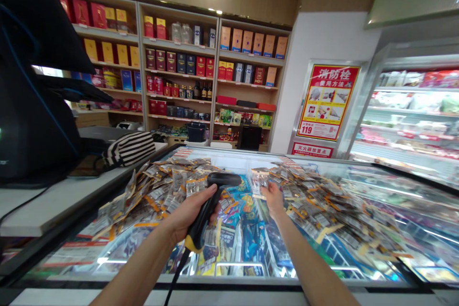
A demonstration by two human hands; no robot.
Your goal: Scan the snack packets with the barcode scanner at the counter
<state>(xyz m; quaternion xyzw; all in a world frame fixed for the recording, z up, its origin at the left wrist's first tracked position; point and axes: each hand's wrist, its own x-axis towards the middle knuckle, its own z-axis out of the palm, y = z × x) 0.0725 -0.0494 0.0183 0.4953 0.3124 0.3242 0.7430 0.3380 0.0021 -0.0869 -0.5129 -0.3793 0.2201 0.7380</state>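
Observation:
My left hand (195, 208) is wrapped round the handle of a black and yellow barcode scanner (208, 208), whose head points to the right. A cord runs from its base down toward me. In my right hand (273, 197) a small clear packet (258, 182) with a pale label is pinched upright, facing the scanner's head. Under and beyond my left hand lies a heap of similar small packets (158, 186). Another pile of packets (330, 205) spreads to the right of my right hand. Both heaps rest on the glass top of a chest freezer (229, 155).
Bagged frozen goods (247, 229) show through the glass. On the left a counter (39, 213) carries a black checkout terminal (32, 100) and a striped pouch (131, 148). Shelves of boxes and bottles (179, 62) line the back wall. A lit display fridge (412, 105) stands at right.

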